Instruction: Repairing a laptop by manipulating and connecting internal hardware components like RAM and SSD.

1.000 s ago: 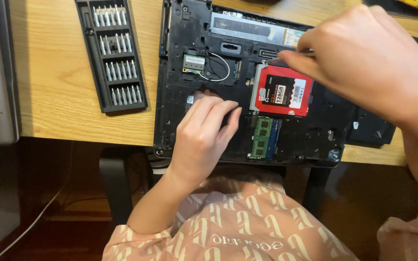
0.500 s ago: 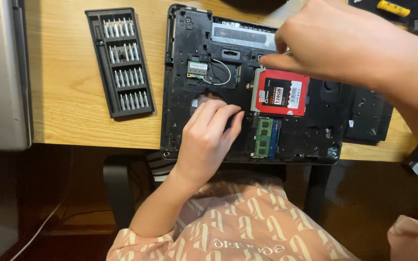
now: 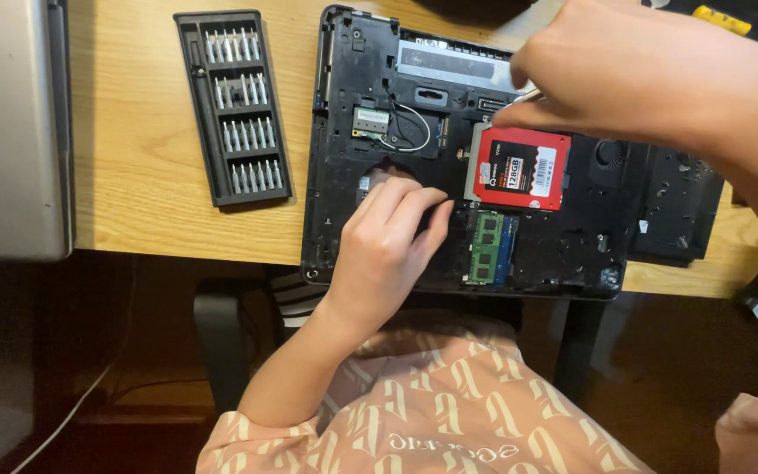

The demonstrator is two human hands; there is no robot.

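Resting flat on the opened black laptop underside [image 3: 414, 167], the left hand [image 3: 388, 250] grips nothing, fingers loosely curled. The right hand [image 3: 633, 75] pinches a thin metal tool [image 3: 524, 95] above the red rectangular solid-state drive [image 3: 521, 168], seated right of the left hand in the laptop's bay.

View: one camera, worn on the person's head.
Faces: straight down at the wooden table [image 3: 142, 175] and the lap.
Nearness: close; the opened laptop [image 3: 414, 184] fills the middle.
Shared: nothing, only one view.
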